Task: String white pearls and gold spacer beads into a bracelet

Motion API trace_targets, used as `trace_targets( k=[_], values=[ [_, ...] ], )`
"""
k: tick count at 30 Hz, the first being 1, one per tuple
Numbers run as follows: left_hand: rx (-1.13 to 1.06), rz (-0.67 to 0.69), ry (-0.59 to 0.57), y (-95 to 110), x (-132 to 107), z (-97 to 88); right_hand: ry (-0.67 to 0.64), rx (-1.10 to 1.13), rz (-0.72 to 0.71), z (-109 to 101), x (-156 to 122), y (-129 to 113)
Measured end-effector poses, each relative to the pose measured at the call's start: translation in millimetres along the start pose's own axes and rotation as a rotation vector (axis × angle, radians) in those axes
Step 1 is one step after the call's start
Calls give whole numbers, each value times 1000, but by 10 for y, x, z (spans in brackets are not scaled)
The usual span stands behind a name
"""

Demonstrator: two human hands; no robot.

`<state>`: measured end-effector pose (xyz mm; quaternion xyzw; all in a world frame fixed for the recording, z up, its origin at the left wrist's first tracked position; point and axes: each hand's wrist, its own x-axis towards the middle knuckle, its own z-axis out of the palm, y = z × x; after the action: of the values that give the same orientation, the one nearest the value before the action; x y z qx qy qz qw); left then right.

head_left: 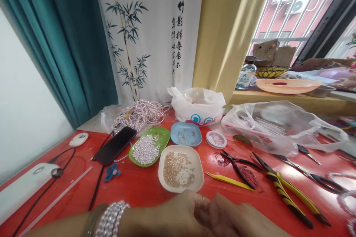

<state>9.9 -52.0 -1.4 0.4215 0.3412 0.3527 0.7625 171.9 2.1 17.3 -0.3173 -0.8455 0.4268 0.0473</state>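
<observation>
My left hand (pixel 178 211), wearing a ring and several strands of pearl beads (pixel 112 216) at the wrist, meets my right hand (pixel 230 213) at the bottom middle. Both hands are closed, their fingers curled against each other. Anything between the fingertips is hidden. Just beyond them a cream tray (pixel 198 163) holds small gold beads (pixel 174 170). Behind it, a green tray (pixel 164 137) carries white pearl beads (pixel 146 149), and a blue tray (pixel 185 127) has small clear and metallic bits. Yellow tweezers (pixel 229 180) lie right of the cream tray.
On the right lie black-handled pliers (pixel 237 164), yellow-black pliers (pixel 286 189) and scissors (pixel 308 172). A phone (pixel 116 145), a blue flower-shaped piece (pixel 112 172) and a white power strip (pixel 27 189) are left. Bead strings (pixel 141 114) and plastic bags (pixel 196 105) line the back.
</observation>
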Motion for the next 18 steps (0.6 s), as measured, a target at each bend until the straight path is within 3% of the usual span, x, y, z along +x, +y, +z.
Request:
trace_targets(
  k=[4, 8, 10, 12, 13, 18],
  values=[
    [8, -40, 124, 25, 53, -46, -24, -44, 23, -34, 110, -86],
    [-9, -93, 148, 40, 86, -123, -63, -114, 36, -277, 204, -173],
    [-15, -99, 156, 50, 91, -154, 31, -268, 41, -458, 315, -121],
    [-34, -110, 168, 69, 91, -170, 249, -467, 39, -607, 489, 3],
    [-44, -117, 171, 81, 89, -173, 297, -501, 27, -653, 593, 83],
    [-89, -166, 203, 137, 90, -182, 343, -525, -83, -585, 1058, 439]
  ],
)
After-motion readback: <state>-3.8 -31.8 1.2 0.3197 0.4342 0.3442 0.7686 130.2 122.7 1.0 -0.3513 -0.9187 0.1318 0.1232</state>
